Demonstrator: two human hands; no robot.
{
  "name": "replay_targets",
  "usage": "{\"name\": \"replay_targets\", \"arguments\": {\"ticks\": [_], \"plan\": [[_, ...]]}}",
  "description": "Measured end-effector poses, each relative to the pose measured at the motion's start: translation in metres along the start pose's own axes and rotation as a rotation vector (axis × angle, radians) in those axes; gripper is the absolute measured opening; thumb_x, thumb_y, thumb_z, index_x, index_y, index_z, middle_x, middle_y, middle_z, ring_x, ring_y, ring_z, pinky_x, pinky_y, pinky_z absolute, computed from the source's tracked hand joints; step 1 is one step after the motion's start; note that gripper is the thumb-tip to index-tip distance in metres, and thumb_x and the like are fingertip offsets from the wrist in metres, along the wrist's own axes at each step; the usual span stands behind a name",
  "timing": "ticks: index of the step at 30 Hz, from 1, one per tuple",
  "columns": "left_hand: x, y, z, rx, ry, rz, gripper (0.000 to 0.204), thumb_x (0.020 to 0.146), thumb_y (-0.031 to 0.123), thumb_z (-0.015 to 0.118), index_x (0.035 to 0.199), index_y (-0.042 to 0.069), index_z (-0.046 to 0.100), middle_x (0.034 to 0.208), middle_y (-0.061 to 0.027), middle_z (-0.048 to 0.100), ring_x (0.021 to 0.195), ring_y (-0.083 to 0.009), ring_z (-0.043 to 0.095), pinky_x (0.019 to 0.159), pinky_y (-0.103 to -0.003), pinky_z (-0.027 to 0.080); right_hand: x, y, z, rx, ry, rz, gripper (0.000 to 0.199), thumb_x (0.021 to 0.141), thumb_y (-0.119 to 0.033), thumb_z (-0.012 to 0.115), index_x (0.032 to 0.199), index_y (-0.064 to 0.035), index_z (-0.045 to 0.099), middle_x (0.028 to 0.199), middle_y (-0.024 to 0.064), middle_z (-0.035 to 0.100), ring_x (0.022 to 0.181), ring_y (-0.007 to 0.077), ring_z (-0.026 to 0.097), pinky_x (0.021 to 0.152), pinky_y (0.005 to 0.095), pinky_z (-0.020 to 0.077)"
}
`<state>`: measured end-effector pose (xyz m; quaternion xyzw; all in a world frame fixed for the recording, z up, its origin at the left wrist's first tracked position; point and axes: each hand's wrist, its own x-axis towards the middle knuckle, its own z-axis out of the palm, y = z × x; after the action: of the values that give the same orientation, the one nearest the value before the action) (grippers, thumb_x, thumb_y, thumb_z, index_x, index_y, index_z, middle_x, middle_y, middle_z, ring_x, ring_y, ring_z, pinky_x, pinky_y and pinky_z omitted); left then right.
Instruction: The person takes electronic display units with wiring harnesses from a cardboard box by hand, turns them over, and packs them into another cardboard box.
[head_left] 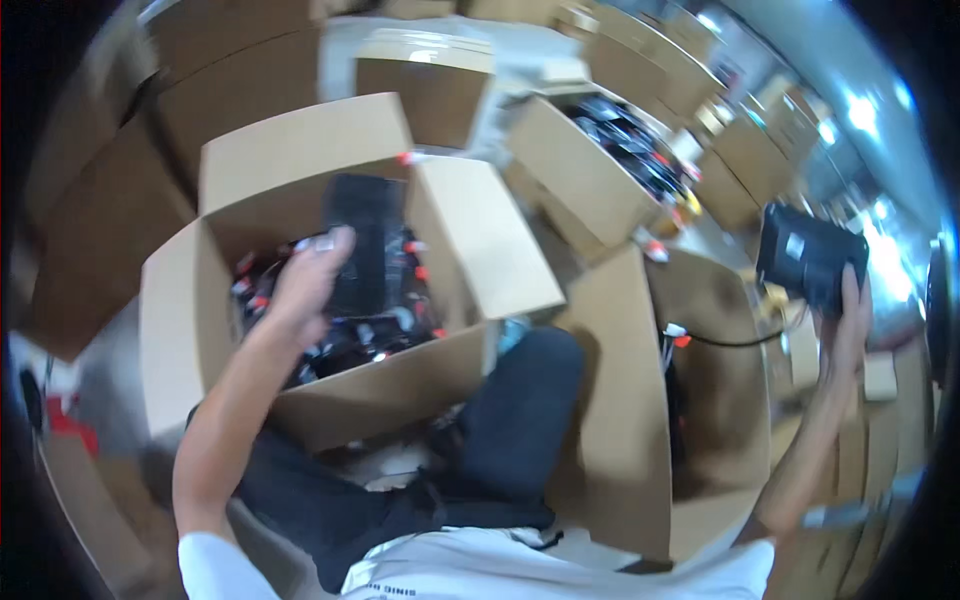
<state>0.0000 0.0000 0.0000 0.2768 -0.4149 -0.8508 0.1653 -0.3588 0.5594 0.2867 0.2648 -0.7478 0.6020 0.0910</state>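
A black, flat, rectangular slab-like device (364, 240) is in your left grip (312, 268), which is closed on its left edge, and it sits above the opening of a tan cardboard box (370, 400) in front of you. You cannot tell from this view whether its lower end touches the heap of glossy dark parts with red and white ends (400, 335) inside. The flaps of that box are folded outward on the sides that show, and your legs in dark trousers (530, 395) are just beside it.

Your right grip (846, 318) is raised well out to your right, closed on the lower right part of a second black boxy device with a pale label (808, 255). A thin black cable (735, 343) stretches leftward from near that device to a small white-and-orange connector (675, 331), which is over a tall open cardboard box (618, 410) by your right side. Dark parts show inside this box too, though blurred.

Farther ahead, another open cardboard box (570, 170) is full of black parts (620, 135), and large brown cartons (95, 240) stand at your left
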Motion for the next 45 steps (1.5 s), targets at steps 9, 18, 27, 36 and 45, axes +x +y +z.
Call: {"name": "replay_targets", "arguments": {"ticks": [9,18,27,36,45], "plan": [[-0.014,0.022,-0.078,-0.065,-0.208,0.001,0.074,0.128,0.065,0.04,0.166,0.005,0.063,0.15,-0.0169,0.081,0.131,-0.0282,0.084,0.111,-0.045,0.072,-0.1,0.013,0.492,0.089,-0.914,-0.078,0.065,0.103,-0.034,0.098,0.149,0.0057,0.076,0.132,0.0094,0.08,0.119,0.0168,0.075,0.109,0.0365,0.0605],[-0.034,0.045,-0.148,0.306,-0.35,0.12,0.106,0.087,0.022,0.104,0.174,-0.005,0.05,0.149,-0.0164,0.076,0.139,-0.0249,0.072,0.125,-0.04,0.056,-0.141,0.036,0.64,0.073,-0.909,-0.6,0.071,0.107,-0.055,0.091,0.151,-0.0011,0.077,0.143,0.0144,0.077,0.128,0.0228,0.074,0.116,0.0389,0.0577],[-0.007,0.071,-0.181,0.108,0.052,0.433,0.107,0.092,0.047,0.107,0.167,-0.01,0.055,0.141,-0.0215,0.074,0.13,-0.0244,0.075,0.117,-0.04,0.064,-0.129,0.023,0.71,0.503,-0.733,-0.28,0.069,0.106,-0.04,0.097,0.155,0.0049,0.076,0.135,0.0079,0.08,0.12,0.0147,0.074,0.11,0.0317,0.0583],[0.0,0.05,-0.239,0.615,0.422,0.593,0.086,0.111,0.045,0.09,0.165,-0.013,0.057,0.145,-0.0275,0.073,0.128,-0.0287,0.079,0.107,-0.039,0.068,-0.1,0.029,0.691,-0.046,-1.06,-0.357,0.085,0.087,-0.014,0.099,0.161,0.0075,0.066,0.142,0.0174,0.078,0.129,0.0242,0.077,0.116,0.0376,0.0603],[-0.025,0.038,-0.28,0.833,0.602,0.666,0.064,0.114,0.034,0.083,0.158,-0.011,0.067,0.14,-0.0289,0.078,0.124,-0.0328,0.08,0.107,-0.045,0.066,-0.089,0.041,0.7,-0.135,-1.188,-0.212,0.094,0.082,-0.026,0.099,0.162,0.0084,0.062,0.144,0.0171,0.074,0.13,0.0277,0.076,0.115,0.0416,0.0605]]}}
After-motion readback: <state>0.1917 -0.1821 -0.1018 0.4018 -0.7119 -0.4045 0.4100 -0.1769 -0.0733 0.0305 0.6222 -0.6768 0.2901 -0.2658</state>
